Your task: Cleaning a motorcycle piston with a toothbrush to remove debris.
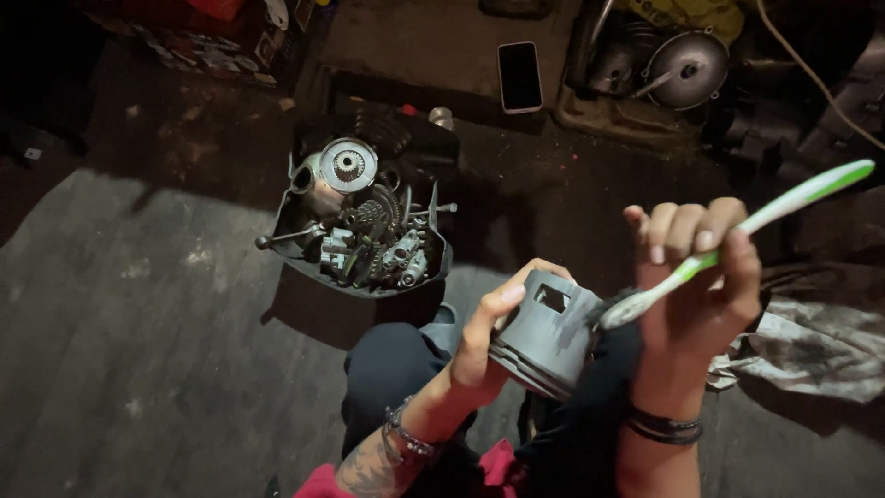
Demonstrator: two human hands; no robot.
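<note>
Left hand [479, 346] fingers clasp a grey piston [544, 337]. Right hand [696, 277] fingers pinch a green toothbrush [747, 226], its head touching the piston.

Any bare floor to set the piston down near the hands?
Widest bare floor lies left of the parts tray. A dark strip runs between tray, phone and the right hand with the toothbrush. Rag fills the right; engine parts crowd the top. Left hand holds the piston.

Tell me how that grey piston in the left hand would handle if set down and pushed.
The piston looks like solid metal, so probably rigid and heavy for its size. Its round, grooved body would likely roll if laid sideways. It looks grimy, so it may be slippery; the left hand pinches it by the rim.
</note>
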